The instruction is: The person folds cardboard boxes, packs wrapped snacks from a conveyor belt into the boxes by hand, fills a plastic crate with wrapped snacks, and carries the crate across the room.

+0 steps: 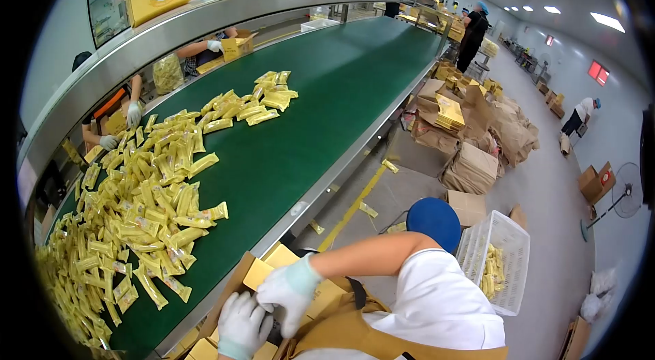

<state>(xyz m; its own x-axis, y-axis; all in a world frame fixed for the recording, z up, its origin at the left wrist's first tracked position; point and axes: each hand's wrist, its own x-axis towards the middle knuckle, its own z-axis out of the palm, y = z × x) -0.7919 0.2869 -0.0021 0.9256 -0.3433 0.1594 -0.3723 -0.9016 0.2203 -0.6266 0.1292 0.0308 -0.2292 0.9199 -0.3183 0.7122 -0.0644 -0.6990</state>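
Both of my hands wear white gloves and are close together over an open brown carton (pixel 228 285) beside the conveyor's near edge. My right hand (pixel 290 292) bends down over the yellow boxes (pixel 326 297) inside, its fingers curled. My left hand (pixel 242 324) is just to its left, fingers also bent, nearly touching the right. Whatever lies under the fingertips is hidden. More yellow boxes (pixel 203 350) show at the bottom of the view, by my left wrist.
Yellow-wrapped snack packets (pixel 147 203) are heaped on the green conveyor belt (pixel 300 121). Across it, co-workers' gloved hands (pixel 134 114) work. A metal shelf (pixel 225 4) crosses above. On my right are a blue stool (pixel 434 222), a white crate (pixel 508 261) and paper sacks (pixel 471 168).
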